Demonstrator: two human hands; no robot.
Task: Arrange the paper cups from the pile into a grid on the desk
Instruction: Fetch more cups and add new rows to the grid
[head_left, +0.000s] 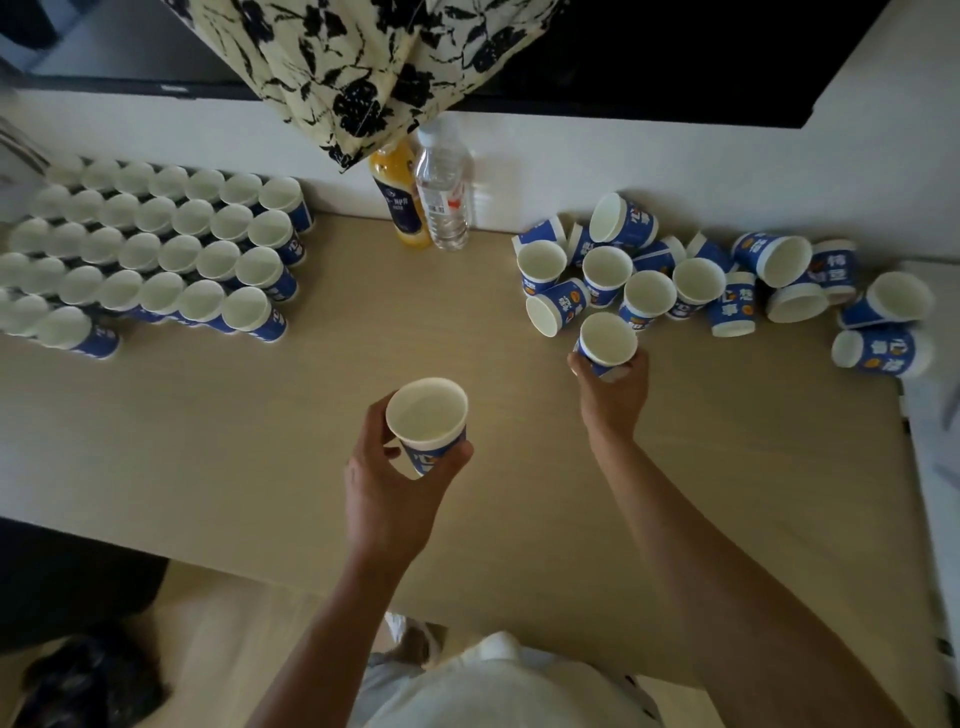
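A grid of blue-and-white paper cups (156, 249) stands upright in several rows on the left of the wooden desk (311, 405). A loose pile of the same cups (696, 280) lies at the right, some upright, some tipped on their sides. My left hand (387, 493) holds one upright cup (427, 421) above the middle of the desk. My right hand (613, 387) grips another upright cup (607, 340) at the near edge of the pile.
An orange juice bottle (397, 205) and a clear water bottle (441, 192) stand at the back of the desk against the wall. A floral cloth (374, 67) hangs over them. A dark screen (675, 62) sits at the top right. The desk's right edge is just past the pile.
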